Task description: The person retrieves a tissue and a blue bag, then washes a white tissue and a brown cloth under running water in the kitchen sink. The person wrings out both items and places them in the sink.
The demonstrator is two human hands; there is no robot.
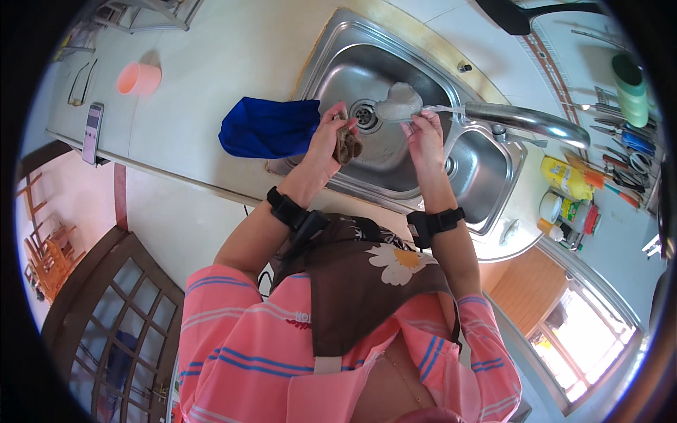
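Observation:
My left hand (326,137) grips a crumpled brown cloth (347,146) above the near left side of the large steel sink basin (391,153). In my right hand (425,138) is a translucent, roughly heart-shaped piece (400,102), pinched at its edge; whether it is a dish or a lid I cannot tell. Water runs from the steel faucet (529,119) to the piece's right edge. Below and to its left, the drain strainer (365,115) shows in the basin floor. A blue cloth (267,128) lies on the counter, over the sink's left rim.
A small second basin (478,174) adjoins on the right. On the left counter (185,69) stand a pink cup (139,79), a phone (92,132) and eyeglasses (82,84). Yellow packaging (566,178) and jars (574,214) line the right side. Utensils hang on the wall.

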